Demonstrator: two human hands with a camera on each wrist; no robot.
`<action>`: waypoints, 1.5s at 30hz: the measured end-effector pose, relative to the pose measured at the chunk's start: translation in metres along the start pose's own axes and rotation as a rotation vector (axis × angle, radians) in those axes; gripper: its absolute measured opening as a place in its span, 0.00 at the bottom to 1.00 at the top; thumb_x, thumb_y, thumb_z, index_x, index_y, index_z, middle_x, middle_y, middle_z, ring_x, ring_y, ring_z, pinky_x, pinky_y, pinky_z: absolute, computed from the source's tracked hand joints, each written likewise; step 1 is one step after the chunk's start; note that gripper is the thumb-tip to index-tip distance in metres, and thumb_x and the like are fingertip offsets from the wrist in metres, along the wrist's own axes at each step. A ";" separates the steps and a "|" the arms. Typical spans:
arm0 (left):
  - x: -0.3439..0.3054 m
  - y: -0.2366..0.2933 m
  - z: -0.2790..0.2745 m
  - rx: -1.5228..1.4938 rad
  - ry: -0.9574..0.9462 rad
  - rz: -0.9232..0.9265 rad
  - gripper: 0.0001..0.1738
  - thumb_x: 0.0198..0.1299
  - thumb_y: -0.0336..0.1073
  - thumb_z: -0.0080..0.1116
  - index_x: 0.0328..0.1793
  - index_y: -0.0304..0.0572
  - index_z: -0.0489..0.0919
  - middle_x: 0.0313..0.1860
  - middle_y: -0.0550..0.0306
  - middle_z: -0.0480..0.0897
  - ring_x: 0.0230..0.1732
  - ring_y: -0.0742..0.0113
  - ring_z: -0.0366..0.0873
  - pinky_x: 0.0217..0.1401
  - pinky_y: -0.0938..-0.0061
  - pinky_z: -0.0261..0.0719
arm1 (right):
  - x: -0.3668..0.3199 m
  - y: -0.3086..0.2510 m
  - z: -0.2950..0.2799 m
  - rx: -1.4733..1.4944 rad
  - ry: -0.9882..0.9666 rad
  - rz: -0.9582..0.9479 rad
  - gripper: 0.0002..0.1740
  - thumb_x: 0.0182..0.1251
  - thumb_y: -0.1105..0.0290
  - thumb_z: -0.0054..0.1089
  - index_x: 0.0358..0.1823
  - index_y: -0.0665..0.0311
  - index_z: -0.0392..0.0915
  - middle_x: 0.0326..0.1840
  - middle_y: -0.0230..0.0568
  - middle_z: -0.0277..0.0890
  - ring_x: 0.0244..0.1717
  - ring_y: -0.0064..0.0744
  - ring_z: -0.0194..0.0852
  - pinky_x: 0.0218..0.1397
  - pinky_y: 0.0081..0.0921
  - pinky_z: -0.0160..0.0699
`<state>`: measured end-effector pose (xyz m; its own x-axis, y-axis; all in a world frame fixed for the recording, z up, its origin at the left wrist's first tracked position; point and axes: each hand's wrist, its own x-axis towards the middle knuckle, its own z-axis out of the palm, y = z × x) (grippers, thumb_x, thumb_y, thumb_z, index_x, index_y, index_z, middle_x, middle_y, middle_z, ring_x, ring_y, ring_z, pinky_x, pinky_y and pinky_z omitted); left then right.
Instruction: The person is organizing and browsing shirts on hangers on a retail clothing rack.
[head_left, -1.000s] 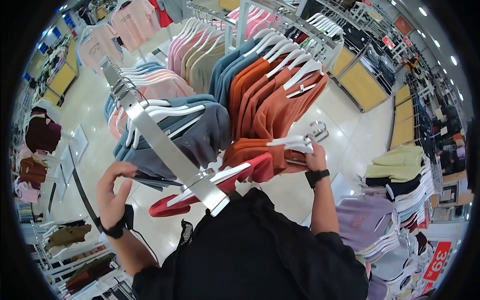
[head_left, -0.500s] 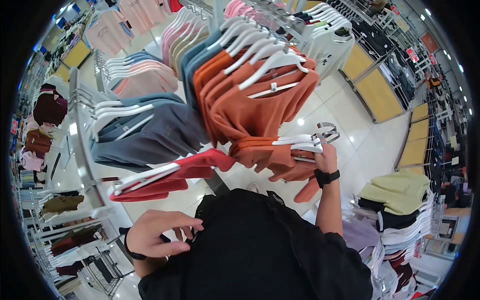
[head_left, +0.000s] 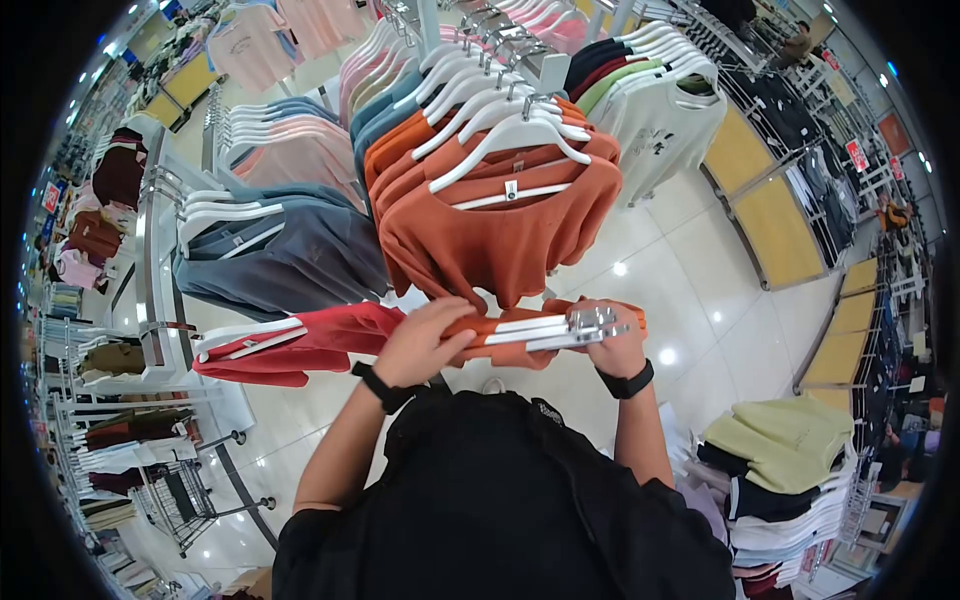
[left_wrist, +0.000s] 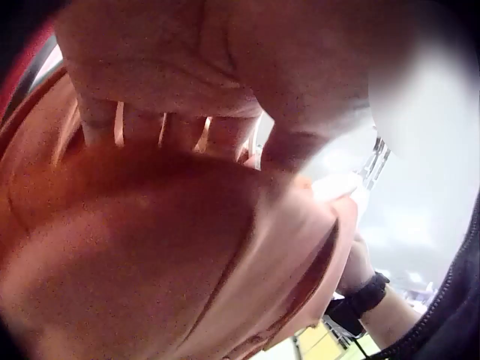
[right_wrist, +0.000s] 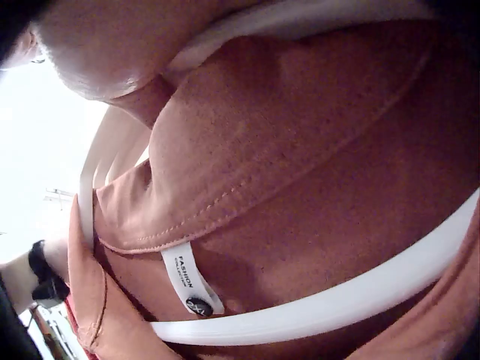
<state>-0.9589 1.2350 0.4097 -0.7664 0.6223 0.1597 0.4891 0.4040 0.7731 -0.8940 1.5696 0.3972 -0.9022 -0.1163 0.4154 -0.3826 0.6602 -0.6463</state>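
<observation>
In the head view, several orange sweatshirts (head_left: 500, 350) hang in a bunch on white hangers (head_left: 535, 330) before the person's chest. My right hand (head_left: 618, 345) grips these hangers near their metal hooks (head_left: 595, 322). At the bunch's left end, my left hand (head_left: 425, 340) holds the fabric. The left wrist view has its fingers (left_wrist: 180, 129) passing behind the orange cloth (left_wrist: 127, 240), fingertips hidden. A neckline with a white label (right_wrist: 191, 277) and a white hanger bar (right_wrist: 322, 307) fill the right wrist view.
More orange sweatshirts (head_left: 500, 225) hang on the rack straight ahead. Grey-blue sweatshirts (head_left: 280, 250) and a red one (head_left: 300, 345) hang at left on a metal rail (head_left: 155, 270). A pale green top (head_left: 785, 440) tops the clothes at right. A shopping cart (head_left: 185, 500) stands lower left.
My left hand has come from beside the body to the sweatshirts and taken hold of them. My right hand has brought the hangers slightly left and lower. The view has shifted.
</observation>
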 end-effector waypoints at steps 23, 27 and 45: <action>-0.004 0.008 -0.008 -0.568 -0.045 -0.489 0.16 0.68 0.41 0.75 0.44 0.32 0.87 0.32 0.60 0.87 0.32 0.80 0.81 0.35 0.80 0.78 | 0.017 -0.003 0.000 -0.185 -0.085 0.000 0.25 0.53 0.82 0.57 0.55 0.64 0.83 0.41 0.49 0.84 0.45 0.59 0.81 0.49 0.49 0.80; 0.000 -0.014 -0.011 -0.606 0.042 -0.444 0.13 0.68 0.38 0.75 0.45 0.33 0.87 0.33 0.60 0.88 0.34 0.80 0.81 0.37 0.79 0.80 | 0.031 -0.011 0.008 -0.170 0.014 0.070 0.27 0.54 0.81 0.58 0.59 0.62 0.84 0.46 0.49 0.85 0.50 0.58 0.82 0.54 0.48 0.80; -0.077 -0.180 0.023 -0.088 0.130 -0.632 0.22 0.65 0.55 0.73 0.39 0.41 0.87 0.27 0.49 0.85 0.29 0.54 0.84 0.37 0.63 0.79 | 0.141 -0.028 -0.094 0.051 -0.040 0.212 0.18 0.63 0.82 0.52 0.48 0.66 0.87 0.41 0.44 0.90 0.41 0.32 0.88 0.50 0.29 0.84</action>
<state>-0.9780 1.1303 0.2442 -0.9419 0.1945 -0.2739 -0.1043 0.6057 0.7888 -0.9915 1.6042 0.5341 -0.9704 -0.0089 0.2415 -0.1921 0.6352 -0.7481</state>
